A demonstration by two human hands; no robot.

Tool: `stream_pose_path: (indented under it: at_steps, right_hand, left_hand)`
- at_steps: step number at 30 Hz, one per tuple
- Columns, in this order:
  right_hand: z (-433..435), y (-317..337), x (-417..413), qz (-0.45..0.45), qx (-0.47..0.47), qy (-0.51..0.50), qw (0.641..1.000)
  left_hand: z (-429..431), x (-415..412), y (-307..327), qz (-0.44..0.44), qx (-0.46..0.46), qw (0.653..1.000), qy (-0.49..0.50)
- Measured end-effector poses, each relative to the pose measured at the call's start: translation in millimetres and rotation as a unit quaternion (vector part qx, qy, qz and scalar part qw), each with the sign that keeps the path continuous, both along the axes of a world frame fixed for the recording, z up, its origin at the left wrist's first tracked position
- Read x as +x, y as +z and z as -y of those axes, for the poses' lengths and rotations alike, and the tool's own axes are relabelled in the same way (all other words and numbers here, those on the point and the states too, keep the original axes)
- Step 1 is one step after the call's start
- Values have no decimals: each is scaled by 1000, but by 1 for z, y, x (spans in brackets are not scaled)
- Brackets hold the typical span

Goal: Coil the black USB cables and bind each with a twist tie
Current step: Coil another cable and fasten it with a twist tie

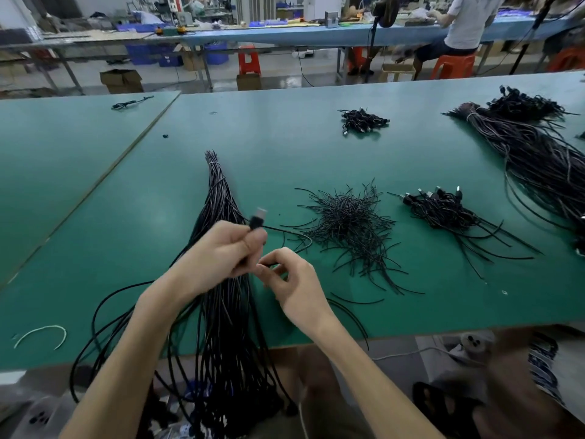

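Where the left hand (221,250) grips the USB cable (277,229), its plug (258,218) protrudes.

Bare forearms (142,327), bare left hand (221,251) and right hand (296,282).

A green table (316,147) fills mid-frame. Along the top runs a blue bench (316,34), with red stools (249,60) and cardboard boxes (122,80) on the grey floor (285,72). A person (468,23) sits upper right.

Red stool (249,61) and cardboard box (122,80) stand beyond the green table (95,172)
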State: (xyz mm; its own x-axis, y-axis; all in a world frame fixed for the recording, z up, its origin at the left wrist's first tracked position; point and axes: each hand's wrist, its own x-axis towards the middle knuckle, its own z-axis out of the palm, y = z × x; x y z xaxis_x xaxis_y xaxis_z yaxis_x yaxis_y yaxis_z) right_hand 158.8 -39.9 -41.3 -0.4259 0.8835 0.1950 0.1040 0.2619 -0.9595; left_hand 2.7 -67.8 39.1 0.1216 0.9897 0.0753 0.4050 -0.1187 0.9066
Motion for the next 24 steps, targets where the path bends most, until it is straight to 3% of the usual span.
stream_pose_path:
  at_steps: [3,5,7,12,15,20,24]
  right_hand:
    - [-1,-2,1,5,-1,-15,1000]
    - [-3,-2,4,-26,-35,-53,998]
    - [-4,-1,7,-50,-56,-94,993]
    - [-1,1,5,-93,-54,-79,991]
    - [0,2,7,-133,-67,-57,987]
    - [2,5,7,-140,-73,38,987]
    - [2,4,9,-160,-71,29,984]
  left_hand:
    - [1,7,1,-271,14,962,17]
    - [4,8,0,-383,45,921,56]
    - [6,4,-4,-424,58,898,104]
    - [6,8,-25,-436,75,886,142]
    - [0,11,-40,-367,100,911,160]
    - [-8,24,-45,-52,66,983,163]
    - [-6,20,-39,151,10,984,97]
